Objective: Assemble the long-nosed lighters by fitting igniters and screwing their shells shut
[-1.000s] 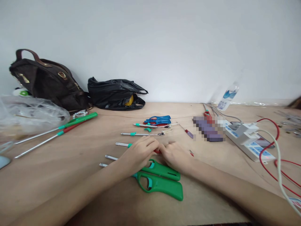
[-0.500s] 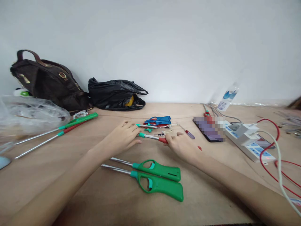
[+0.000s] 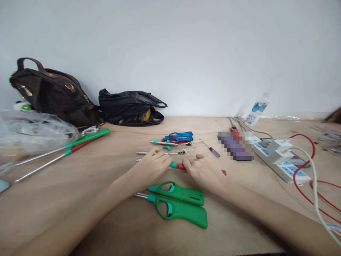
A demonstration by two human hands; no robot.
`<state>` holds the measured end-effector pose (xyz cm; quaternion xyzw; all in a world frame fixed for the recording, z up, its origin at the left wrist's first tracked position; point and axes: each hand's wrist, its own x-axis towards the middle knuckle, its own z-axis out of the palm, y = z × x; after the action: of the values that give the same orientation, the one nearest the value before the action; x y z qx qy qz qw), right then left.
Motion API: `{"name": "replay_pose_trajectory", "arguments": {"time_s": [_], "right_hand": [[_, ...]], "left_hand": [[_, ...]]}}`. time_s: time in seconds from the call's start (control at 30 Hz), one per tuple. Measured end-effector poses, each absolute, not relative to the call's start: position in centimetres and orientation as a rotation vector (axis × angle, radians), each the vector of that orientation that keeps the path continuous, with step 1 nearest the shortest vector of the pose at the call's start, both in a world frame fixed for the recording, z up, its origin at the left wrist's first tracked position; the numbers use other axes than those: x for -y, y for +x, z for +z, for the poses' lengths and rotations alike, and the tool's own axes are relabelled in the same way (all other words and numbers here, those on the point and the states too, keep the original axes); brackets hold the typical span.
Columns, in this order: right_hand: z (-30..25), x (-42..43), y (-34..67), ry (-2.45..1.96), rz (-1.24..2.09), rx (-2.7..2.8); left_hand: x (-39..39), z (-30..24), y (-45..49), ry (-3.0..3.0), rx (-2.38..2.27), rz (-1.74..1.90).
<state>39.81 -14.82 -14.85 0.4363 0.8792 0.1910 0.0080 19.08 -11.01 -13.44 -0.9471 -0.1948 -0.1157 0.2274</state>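
My left hand [image 3: 156, 165] is closed around the metal tube of a red lighter [image 3: 180, 166], near its turquoise collar. The tube's tip pokes out on the far side of my fingers. My right hand [image 3: 201, 170] wraps the red handle and hides most of it. Just beyond lie a loose metal tube with wires [image 3: 149, 153] and a second tube with a turquoise collar [image 3: 167, 143]. Between those tubes sits a small turquoise trigger [image 3: 167, 148]. Nearer to me, two green lighters [image 3: 183, 209] lie side by side, their tubes partly behind my left wrist.
Blue handle shells [image 3: 179, 136] and a screwdriver [image 3: 213, 151] lie farther back. To the right are a phone [image 3: 237, 147], a power strip [image 3: 286, 167] and cables. On the left are a clear plastic bag [image 3: 37, 129], more lighters [image 3: 90, 137], a backpack [image 3: 53, 92] and a black bag [image 3: 128, 106].
Both hands have come nearer to me. My left hand has let go of the collared tube farther back and gripped the red lighter, whose tube it now covers; that collared tube now lies uncovered.
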Motion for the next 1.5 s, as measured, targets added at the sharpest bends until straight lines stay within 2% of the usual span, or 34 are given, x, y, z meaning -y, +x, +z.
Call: {"name": "replay_pose_trajectory", "arguments": {"time_s": [0.3,0.6,0.77,1.0,1.17,1.3,1.43,1.5], "right_hand": [[-14.8,15.3,39.7,1.370,0.560,-2.759],[-15.4,15.5,39.1,1.283,0.600,-2.816],[-14.9,14.6,39.7,1.409,0.552,-2.888],[-13.5,12.3,43.5,1.639,0.436,-2.783],[-15.0,12.3,43.0,1.467,0.496,-2.981],[-16.2,12.5,41.8,1.327,0.316,-3.087],[-15.4,11.7,43.1,1.295,-0.061,-3.112],[-14.1,11.3,44.6,1.446,-0.194,-3.106]], "left_hand": [[11.3,-14.9,19.7,-2.653,0.520,-0.404],[12.5,-14.4,20.5,-2.714,0.566,-0.340],[11.6,-13.6,19.8,-2.640,0.569,-0.336],[7.3,-13.1,16.3,-2.619,0.815,-0.281],[9.4,-13.8,18.0,-2.778,0.709,-0.492],[11.2,-15.6,20.2,-2.910,0.677,-0.697],[10.4,-17.4,20.5,-2.853,0.555,-0.670],[9.7,-17.7,20.3,-2.803,0.476,-0.635]]}}
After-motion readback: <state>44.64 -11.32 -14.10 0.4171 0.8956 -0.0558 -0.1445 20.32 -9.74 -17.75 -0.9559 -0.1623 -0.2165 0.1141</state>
